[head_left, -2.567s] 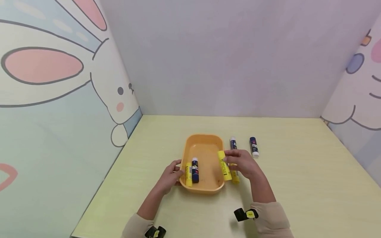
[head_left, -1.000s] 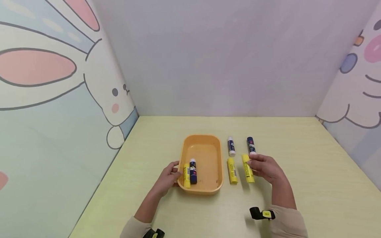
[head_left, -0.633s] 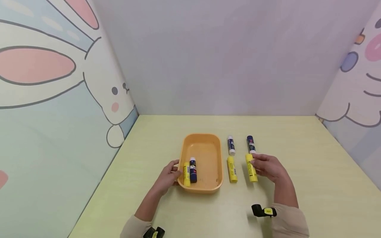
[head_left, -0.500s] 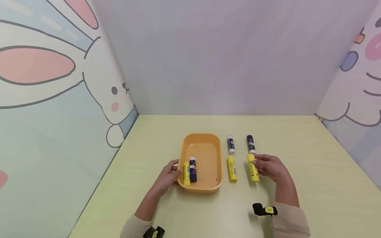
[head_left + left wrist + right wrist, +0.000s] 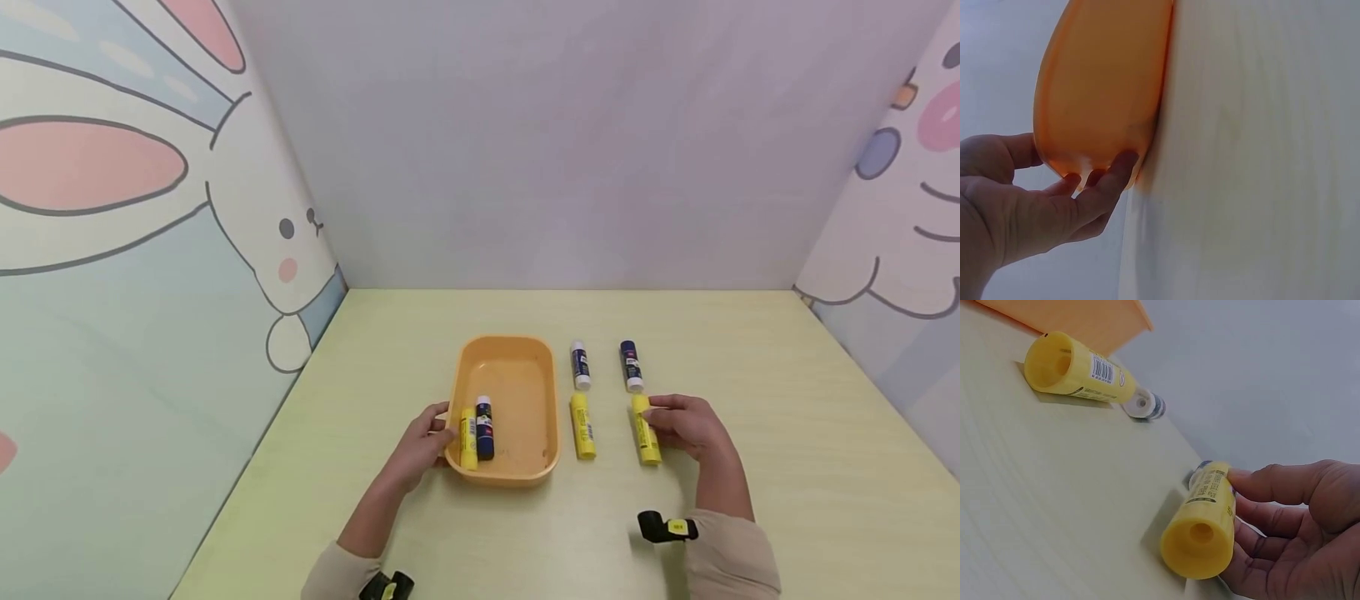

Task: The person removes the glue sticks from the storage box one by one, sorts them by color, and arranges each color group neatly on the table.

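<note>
My left hand (image 5: 420, 446) grips the left wall of an orange plastic tray (image 5: 517, 346), thumb at the rim and fingers against the outside, as the left wrist view shows. In the tray lie a yellow glue stick (image 5: 468, 440) and a blue glue stick with a white cap (image 5: 485, 429), side by side at the left. My right hand (image 5: 686, 425) pinches another yellow glue stick (image 5: 646, 429) between thumb and fingers, low over the table. In the right wrist view that glue stick (image 5: 1200, 519) points its hollow end at the camera, with a shadow beside it.
Right of the tray a yellow glue stick (image 5: 582, 427) lies on the table (image 5: 750, 375), behind it a blue-and-white one (image 5: 581, 365). Another blue-and-white glue stick (image 5: 632, 367) lies just beyond the held one. Walls with cartoon prints (image 5: 300, 250) bound the table.
My right hand has carried the yellow glue stick from the tray's right rim rightward, then lowered it in front of the far-right blue glue stick. My left hand keeps its grip on the tray.
</note>
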`<state>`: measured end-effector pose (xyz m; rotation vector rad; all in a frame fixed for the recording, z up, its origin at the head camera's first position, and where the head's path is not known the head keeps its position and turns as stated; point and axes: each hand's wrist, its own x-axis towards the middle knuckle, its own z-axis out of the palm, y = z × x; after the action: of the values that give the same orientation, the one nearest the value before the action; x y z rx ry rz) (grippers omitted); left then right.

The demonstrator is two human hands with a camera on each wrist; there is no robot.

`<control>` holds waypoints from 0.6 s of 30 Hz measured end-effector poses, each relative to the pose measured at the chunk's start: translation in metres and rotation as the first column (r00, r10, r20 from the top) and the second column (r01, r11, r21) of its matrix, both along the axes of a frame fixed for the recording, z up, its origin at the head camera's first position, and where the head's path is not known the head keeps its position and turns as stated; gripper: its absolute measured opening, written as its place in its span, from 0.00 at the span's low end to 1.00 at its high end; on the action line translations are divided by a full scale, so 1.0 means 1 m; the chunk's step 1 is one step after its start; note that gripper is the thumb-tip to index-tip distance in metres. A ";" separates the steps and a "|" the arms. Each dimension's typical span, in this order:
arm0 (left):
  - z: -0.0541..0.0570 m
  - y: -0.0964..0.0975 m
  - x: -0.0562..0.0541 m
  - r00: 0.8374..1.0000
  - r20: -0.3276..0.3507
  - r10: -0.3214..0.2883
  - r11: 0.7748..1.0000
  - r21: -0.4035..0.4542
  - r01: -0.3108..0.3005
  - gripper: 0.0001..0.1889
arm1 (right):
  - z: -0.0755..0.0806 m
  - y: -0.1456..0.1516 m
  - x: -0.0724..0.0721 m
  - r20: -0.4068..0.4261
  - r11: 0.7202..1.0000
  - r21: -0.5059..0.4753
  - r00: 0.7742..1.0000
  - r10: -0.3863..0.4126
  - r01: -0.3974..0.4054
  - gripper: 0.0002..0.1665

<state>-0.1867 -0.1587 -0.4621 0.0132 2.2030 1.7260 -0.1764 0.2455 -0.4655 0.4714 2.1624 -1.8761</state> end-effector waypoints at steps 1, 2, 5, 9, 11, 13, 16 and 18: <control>0.000 0.000 0.000 1.000 0.002 0.000 1.000 0.000 0.000 0.26 | 0.000 0.000 0.000 0.001 1.000 0.004 1.000 -0.004 0.004 0.32; 0.000 0.000 0.000 1.000 0.003 0.000 1.000 -0.001 0.000 0.26 | 0.000 0.001 0.000 0.005 1.000 0.010 1.000 -0.007 0.007 0.32; 0.001 0.000 0.001 1.000 0.006 -0.001 1.000 -0.001 0.001 0.26 | 0.000 0.002 -0.001 0.019 0.999 0.036 1.000 -0.016 0.016 0.32; 0.000 0.000 0.001 1.000 0.003 0.001 1.000 0.001 -0.001 0.26 | -0.003 0.000 -0.006 0.041 0.995 0.087 0.998 -0.043 0.039 0.30; 0.000 -0.001 0.001 1.000 0.002 0.002 1.000 0.000 -0.002 0.26 | -0.004 -0.003 -0.007 0.045 0.993 0.108 0.997 -0.058 0.053 0.29; 0.000 -0.001 0.001 1.000 0.001 0.004 1.000 -0.001 -0.004 0.27 | -0.004 -0.005 -0.009 0.042 0.990 0.124 0.997 -0.069 0.063 0.28; 0.000 -0.001 0.002 1.000 -0.004 0.002 1.000 0.001 -0.002 0.27 | -0.004 -0.007 -0.009 0.030 0.985 0.153 0.996 -0.085 0.079 0.27; -0.001 0.000 0.003 1.000 -0.006 0.002 1.000 0.004 -0.002 0.27 | -0.005 -0.008 -0.010 0.026 0.981 0.171 0.995 -0.097 0.091 0.26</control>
<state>-0.1841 -0.1590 -0.4626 0.0174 2.2043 1.7337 -0.1861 0.2374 -0.4700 0.6448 2.3258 -1.7239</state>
